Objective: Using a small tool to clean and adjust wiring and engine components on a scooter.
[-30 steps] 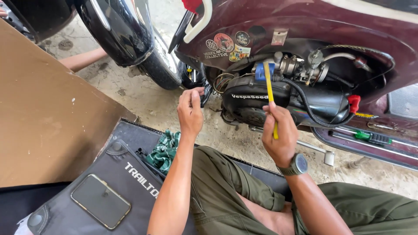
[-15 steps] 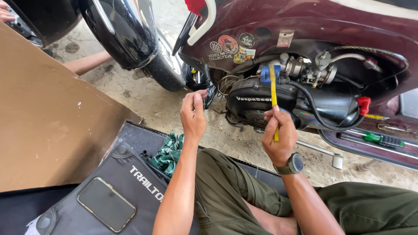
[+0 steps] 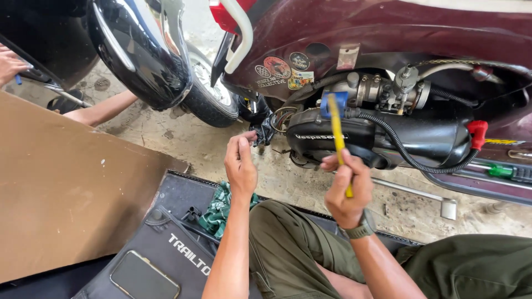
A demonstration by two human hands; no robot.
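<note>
- Right hand (image 3: 348, 191) grips a long yellow-handled tool (image 3: 337, 138), held upright against the black engine casing (image 3: 382, 138) of a maroon scooter (image 3: 388, 33).
- Left hand (image 3: 241, 166) pinches a small dark part (image 3: 265, 132) beside the casing's left end.

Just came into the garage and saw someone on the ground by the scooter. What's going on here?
A person sits on the ground beside a maroon scooter with its engine exposed. The right hand grips a yellow-handled tool pointed up at the engine. The left hand pinches a small black part near the rear wheel. A green cloth lies on a black mat.
</note>
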